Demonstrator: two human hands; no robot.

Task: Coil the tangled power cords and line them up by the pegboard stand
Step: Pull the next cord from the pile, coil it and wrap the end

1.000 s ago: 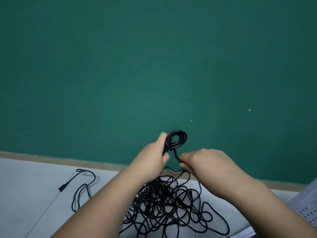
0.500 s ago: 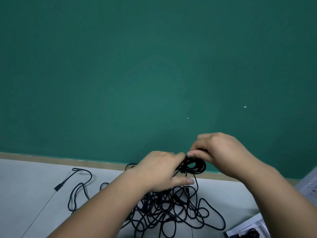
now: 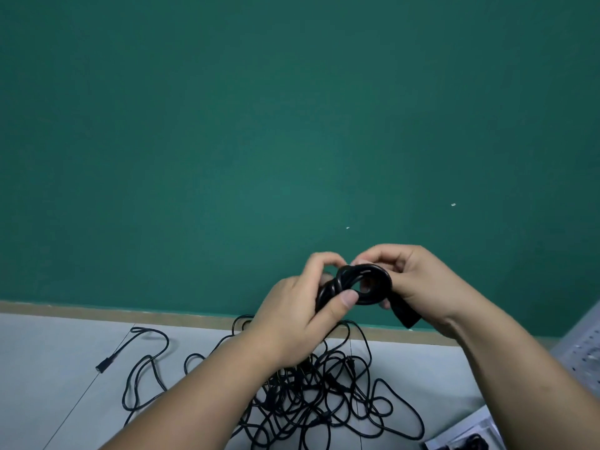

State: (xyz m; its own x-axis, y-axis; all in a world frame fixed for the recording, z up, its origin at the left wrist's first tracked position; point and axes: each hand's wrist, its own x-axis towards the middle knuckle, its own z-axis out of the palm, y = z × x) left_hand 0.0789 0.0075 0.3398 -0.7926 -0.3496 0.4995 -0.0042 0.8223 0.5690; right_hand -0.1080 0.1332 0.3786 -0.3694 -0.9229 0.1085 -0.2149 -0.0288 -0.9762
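Note:
A small black coil of power cord is held up in front of the green wall. My left hand grips its left side, thumb pressed across the loops. My right hand pinches the coil's top right, and a black plug end sticks out below that hand. On the grey floor beneath lies a tangled heap of black cords, with one loose cord running left to a plug. The white pegboard stand shows at the right edge.
A green wall with a tan baseboard stands right behind the heap. A white tray or base holding black items peeks in at the bottom right.
The coil has grown from a thin loop into a thicker bundle. My right hand rose from below the loop to its top right, and the plug end now hangs under it.

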